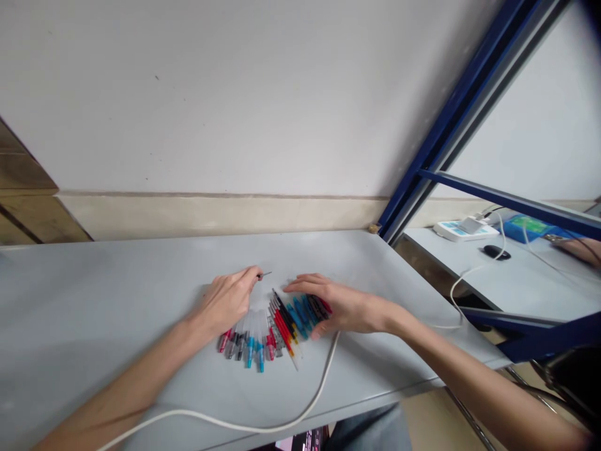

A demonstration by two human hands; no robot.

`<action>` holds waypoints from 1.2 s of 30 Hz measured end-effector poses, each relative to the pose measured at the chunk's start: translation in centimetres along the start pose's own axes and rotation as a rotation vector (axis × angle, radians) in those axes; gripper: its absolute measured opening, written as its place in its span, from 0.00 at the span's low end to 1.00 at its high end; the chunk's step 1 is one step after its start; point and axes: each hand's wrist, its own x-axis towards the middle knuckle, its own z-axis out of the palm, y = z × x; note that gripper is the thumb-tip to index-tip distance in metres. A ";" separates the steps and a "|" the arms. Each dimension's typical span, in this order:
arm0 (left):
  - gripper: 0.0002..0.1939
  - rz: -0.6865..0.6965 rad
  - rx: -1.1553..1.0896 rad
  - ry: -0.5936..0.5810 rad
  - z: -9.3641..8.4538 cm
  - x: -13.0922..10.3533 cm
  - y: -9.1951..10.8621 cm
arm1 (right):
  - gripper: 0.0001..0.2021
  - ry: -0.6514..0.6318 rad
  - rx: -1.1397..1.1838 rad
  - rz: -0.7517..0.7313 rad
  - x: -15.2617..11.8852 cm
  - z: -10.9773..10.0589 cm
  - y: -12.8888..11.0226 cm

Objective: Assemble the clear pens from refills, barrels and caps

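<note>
My left hand [230,297] is closed, with a small dark piece with a thin tip [265,274] pinched between thumb and finger; its exact kind is too small to make out. Below that hand lie clear pen barrels [253,322] in a fan, with red, black and blue grips at their near ends. To their right rest pen refills [283,326] in red, black and yellowish tones. My right hand [335,304] arches, thumb and fingers apart, over a row of blue and black pen parts [303,313]. Its palm partly hides the row, along with something red.
A white cable [248,430] loops across the front of the grey table [117,288]. A blue metal frame [441,125] rises on the right. Behind it, another table carries a black mouse [496,252], a white power strip [464,230] and a person's hand [580,250].
</note>
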 end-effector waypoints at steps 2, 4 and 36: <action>0.14 -0.009 -0.002 -0.002 0.1 0.0 -0.1 | 0.39 0.002 -0.030 -0.041 0.5 0.7 -0.7; 0.14 -0.008 -0.014 0.004 0.2 0.0 -0.2 | 0.38 0.009 -0.048 -0.087 1.1 1.3 -1.2; 0.12 -0.051 0.019 -0.091 -0.1 0.1 -0.2 | 0.04 0.112 -0.178 -0.141 5.7 3.9 -1.2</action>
